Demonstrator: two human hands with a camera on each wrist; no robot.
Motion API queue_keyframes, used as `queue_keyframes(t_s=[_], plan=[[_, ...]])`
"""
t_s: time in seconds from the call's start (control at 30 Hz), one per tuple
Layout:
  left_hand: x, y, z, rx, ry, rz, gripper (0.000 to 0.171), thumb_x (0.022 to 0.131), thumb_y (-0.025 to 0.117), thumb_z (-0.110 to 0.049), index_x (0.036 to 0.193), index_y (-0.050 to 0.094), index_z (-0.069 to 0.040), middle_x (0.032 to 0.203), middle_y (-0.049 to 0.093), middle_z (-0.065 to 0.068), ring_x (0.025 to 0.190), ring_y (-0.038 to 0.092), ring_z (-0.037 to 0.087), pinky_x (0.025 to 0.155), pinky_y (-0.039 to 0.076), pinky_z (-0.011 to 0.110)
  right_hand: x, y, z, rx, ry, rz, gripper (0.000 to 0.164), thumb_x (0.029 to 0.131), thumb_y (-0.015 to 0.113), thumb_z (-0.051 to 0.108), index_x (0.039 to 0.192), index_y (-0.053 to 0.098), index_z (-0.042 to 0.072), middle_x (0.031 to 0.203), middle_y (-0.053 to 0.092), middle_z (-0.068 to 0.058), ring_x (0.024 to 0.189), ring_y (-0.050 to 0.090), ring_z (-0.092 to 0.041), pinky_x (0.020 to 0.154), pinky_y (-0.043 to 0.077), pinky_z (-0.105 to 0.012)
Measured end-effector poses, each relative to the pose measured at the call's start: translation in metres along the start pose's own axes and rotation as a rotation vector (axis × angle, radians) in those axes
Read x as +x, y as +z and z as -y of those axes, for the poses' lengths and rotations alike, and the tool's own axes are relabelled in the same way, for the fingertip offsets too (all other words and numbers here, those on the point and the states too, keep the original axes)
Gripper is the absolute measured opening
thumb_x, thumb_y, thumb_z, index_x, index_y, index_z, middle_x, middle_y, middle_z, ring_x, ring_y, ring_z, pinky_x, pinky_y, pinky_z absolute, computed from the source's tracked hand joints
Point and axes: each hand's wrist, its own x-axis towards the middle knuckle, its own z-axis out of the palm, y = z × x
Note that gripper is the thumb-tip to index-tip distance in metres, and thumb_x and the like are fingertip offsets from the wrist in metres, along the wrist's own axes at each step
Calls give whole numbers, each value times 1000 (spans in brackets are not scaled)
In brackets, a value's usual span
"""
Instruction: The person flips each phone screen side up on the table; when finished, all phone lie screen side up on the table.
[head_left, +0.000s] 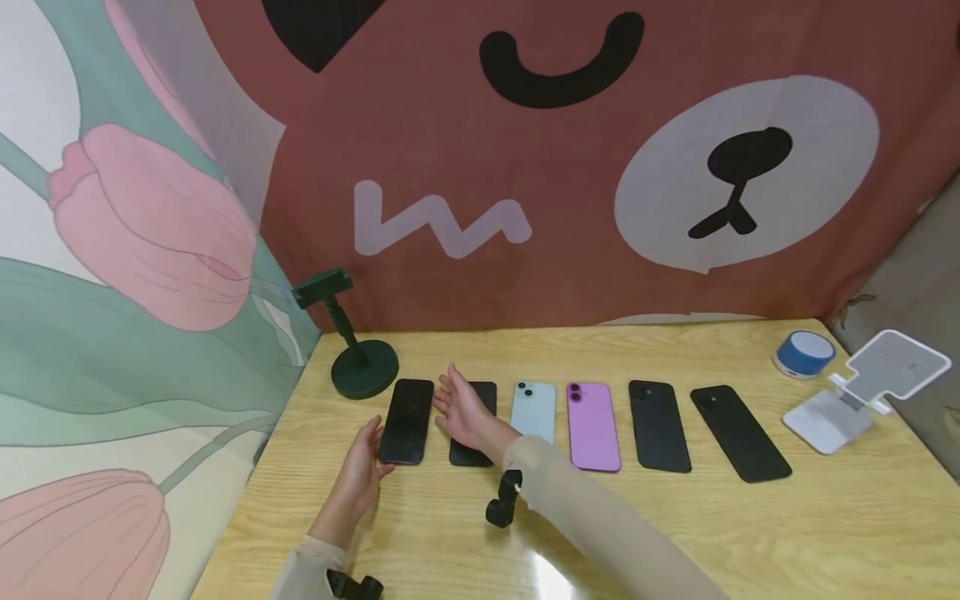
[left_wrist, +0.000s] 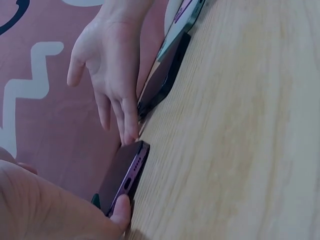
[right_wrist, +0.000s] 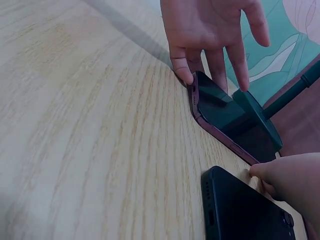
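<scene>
leftmost phone (head_left: 407,421), screen up on the desk (head_left: 427,533)
nearest me: my left fingers (head_left: 372,430) loosely extended, touching its near-left corner, no grip; my right fingers (head_left: 454,385) straight, spread, holding nothing, by its right edge, partly covering a second dark phone (head_left: 484,393). farther back, left: green stand (head_left: 364,368); behind, printed cloth (head_left: 450,287).

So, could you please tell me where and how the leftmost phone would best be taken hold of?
The leftmost phone is probably best pinched by its long edges, the left hand from the left and the right hand from the right: it lies flat on the table, leaving mainly those thin sides to grip.
</scene>
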Motion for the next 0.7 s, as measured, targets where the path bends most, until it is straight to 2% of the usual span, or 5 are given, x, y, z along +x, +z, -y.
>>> queue_keyframes(t_s=[0.17,0.27,0.4,0.57,0.7], plan=[[-3,7,-1,44,-10,-49,65,102,19,-38,149,1,4,152,2,29,138,8,40,101,16,57,-4,2,0,-3,15,-1,77,99,27,54,152,0,6,154,-5,-27,142,-4,-38,112,-2,-55],[-4,9,-1,59,-14,-55,66,102,17,-38,147,1,8,151,4,31,137,10,42,103,14,57,-6,3,1,1,18,0,77,99,28,54,152,1,6,154,-5,-28,142,-4,-40,112,-3,-55],[-6,10,0,57,-20,-45,68,103,16,-36,145,-2,14,151,1,33,139,5,42,106,11,57,-7,4,2,10,16,-9,77,98,29,54,152,2,6,153,-4,-29,141,-4,-41,112,-3,-55],[-7,8,0,63,-13,-51,69,103,19,-38,146,-7,10,153,-9,28,141,-4,41,109,8,57,-9,4,4,25,12,-2,79,98,31,55,152,2,6,153,-3,-29,141,-4,-43,112,-1,-54],[-10,7,0,85,-8,-60,68,103,21,-38,148,-7,6,154,-9,25,141,-2,40,108,12,51,-12,3,6,50,11,10,80,97,32,56,152,2,7,153,-4,-30,140,-3,-44,113,0,-53]])
